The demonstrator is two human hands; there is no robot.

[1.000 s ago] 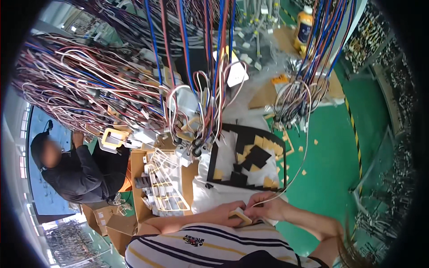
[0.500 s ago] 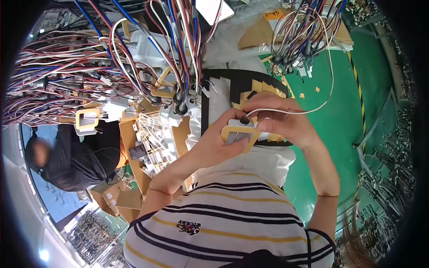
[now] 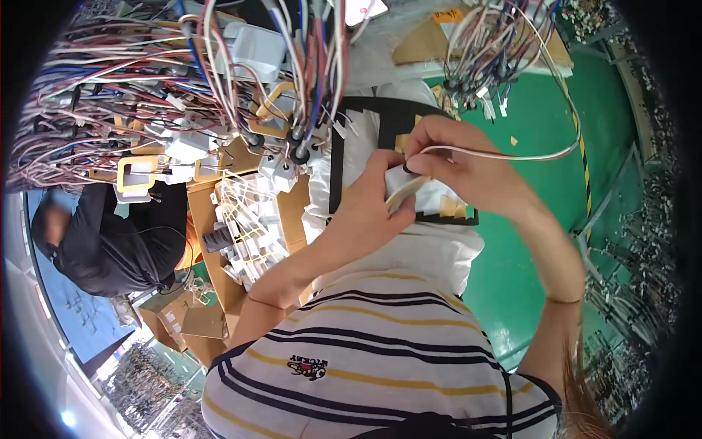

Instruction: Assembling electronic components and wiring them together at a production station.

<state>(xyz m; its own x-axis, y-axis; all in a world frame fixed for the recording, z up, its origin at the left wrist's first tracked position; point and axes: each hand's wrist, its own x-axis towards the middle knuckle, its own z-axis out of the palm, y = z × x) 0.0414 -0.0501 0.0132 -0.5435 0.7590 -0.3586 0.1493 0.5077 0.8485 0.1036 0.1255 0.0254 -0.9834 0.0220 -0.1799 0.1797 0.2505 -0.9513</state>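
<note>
My left hand point(image 3: 369, 208) is closed around a small grey-white plastic housing point(image 3: 397, 181) with a pale yellow rim, now tilted so the rim shows nearly edge-on. The fingers of my right hand point(image 3: 461, 157) pinch at a black grommet point(image 3: 410, 169) on the housing's upper side, where a thin white-and-red cable point(image 3: 512, 156) comes in. From there the cable curves right and up to a hanging wire bundle point(image 3: 490, 55). Whether the right fingertips grip the grommet or the cable right beside it is partly hidden. Both hands are above a black-edged tray point(image 3: 337, 172) with yellow pieces.
Dense bundles of coloured wires point(image 3: 110, 88) with similar housings point(image 3: 137, 175) fill the upper left. A cardboard box point(image 3: 212, 234) of white parts stands left of my arm. Farther left sits a person in dark clothes point(image 3: 135, 241). Green floor point(image 3: 534, 197) lies to the right.
The housing has turned from showing its open frame to nearly edge-on. Both hands have shifted slightly up in the picture, and the cable's loop has swung out to the right.
</note>
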